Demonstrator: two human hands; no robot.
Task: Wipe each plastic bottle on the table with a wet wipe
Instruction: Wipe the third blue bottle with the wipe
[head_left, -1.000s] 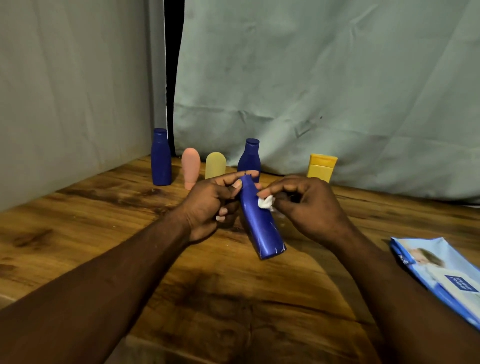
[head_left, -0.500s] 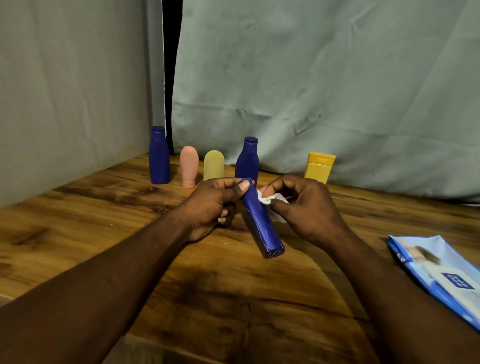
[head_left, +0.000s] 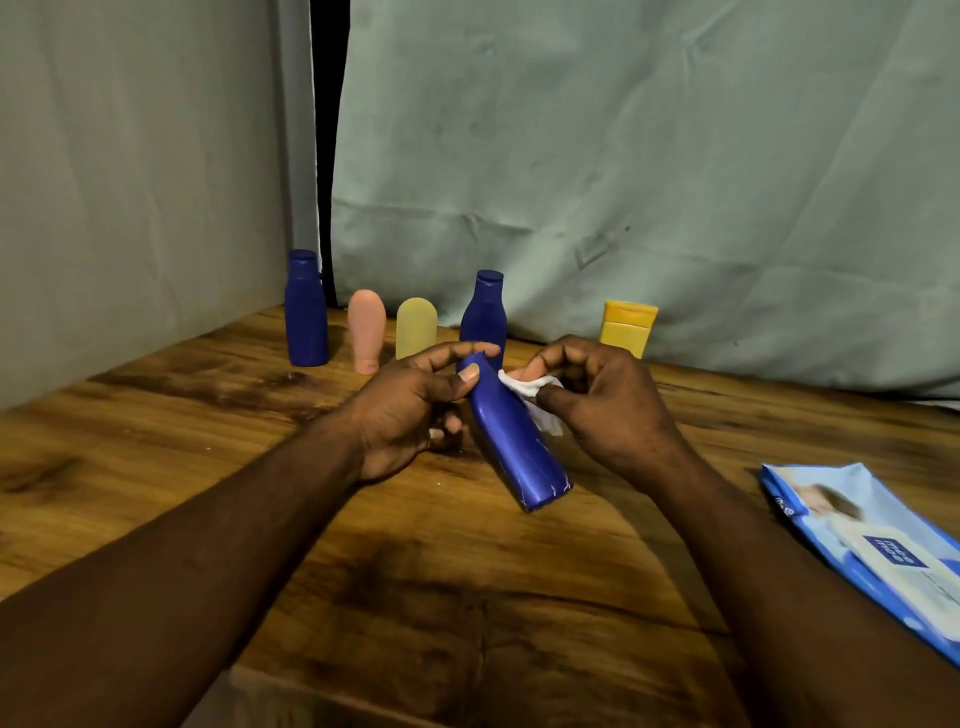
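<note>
My left hand (head_left: 410, 410) grips the top end of a dark blue plastic bottle (head_left: 514, 441), which is tilted with its base toward me above the wooden table (head_left: 208, 467). My right hand (head_left: 608, 405) pinches a white wet wipe (head_left: 527, 387) against the bottle's upper right side. At the back stand two more dark blue bottles (head_left: 305, 309) (head_left: 483, 312), a pink bottle (head_left: 367, 330), a pale yellow bottle (head_left: 415, 327) and an orange-yellow bottle (head_left: 626, 327).
A blue wet-wipe pack (head_left: 872, 540) lies flat at the table's right edge. Grey-green cloth (head_left: 623, 182) hangs behind and to the left of the table, with a dark gap between the sheets. The table's near edge runs along the bottom.
The right hand has slid the wipe up along the bottle toward its top, and more of the wipe shows. The left hand keeps hold of the bottle's upper end.
</note>
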